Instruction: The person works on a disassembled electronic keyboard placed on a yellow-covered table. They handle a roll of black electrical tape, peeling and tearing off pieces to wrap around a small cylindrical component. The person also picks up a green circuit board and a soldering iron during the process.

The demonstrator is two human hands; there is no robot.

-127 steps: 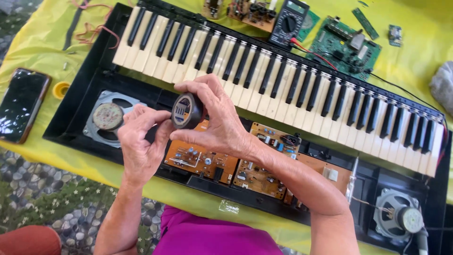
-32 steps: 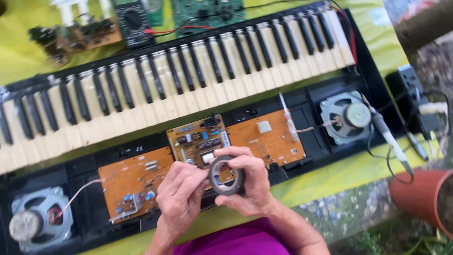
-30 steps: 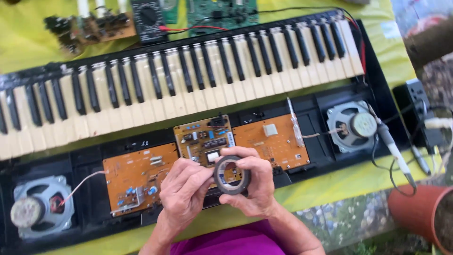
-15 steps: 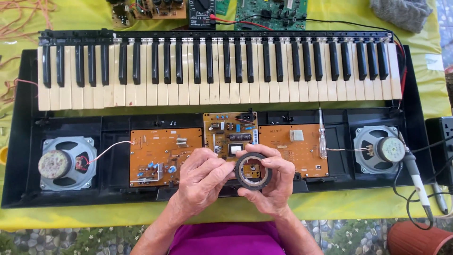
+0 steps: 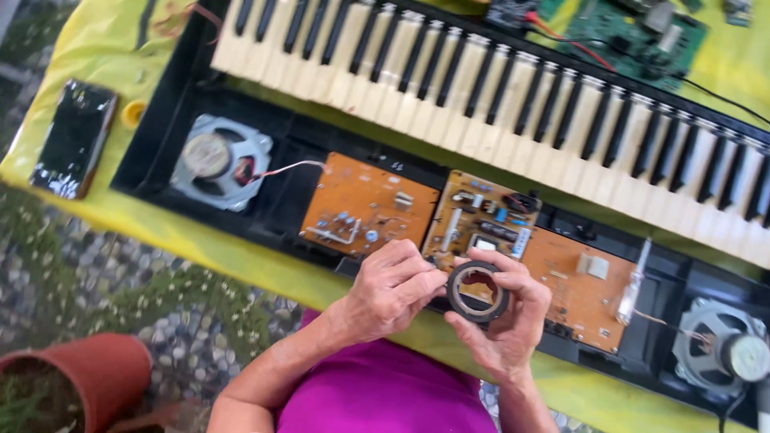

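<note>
A roll of black tape (image 5: pixel 477 290) is held up in front of me over the near edge of an opened electronic keyboard (image 5: pixel 513 88). My right hand (image 5: pixel 505 321) grips the roll from below and the right side. My left hand (image 5: pixel 393 289) pinches at the roll's left edge with thumb and fingertips. Behind the hands lie three brown circuit boards: a left one (image 5: pixel 361 208), a middle one (image 5: pixel 481 224) and a right one (image 5: pixel 581 285). A round speaker (image 5: pixel 216 160) sits in the case at left, another speaker (image 5: pixel 722 349) at right.
The keyboard rests on a yellow cloth (image 5: pixel 88 64). A dark phone (image 5: pixel 74 136) and a small yellow cap (image 5: pixel 132 114) lie at the left. A green circuit board (image 5: pixel 634 28) lies beyond the keys. A terracotta pot (image 5: pixel 76 385) stands on the pebbled ground at lower left.
The view has swung and tilted, so the keyboard now runs diagonally and the phone and pot have come into sight. Both hands still hold the tape roll together over the near edge.
</note>
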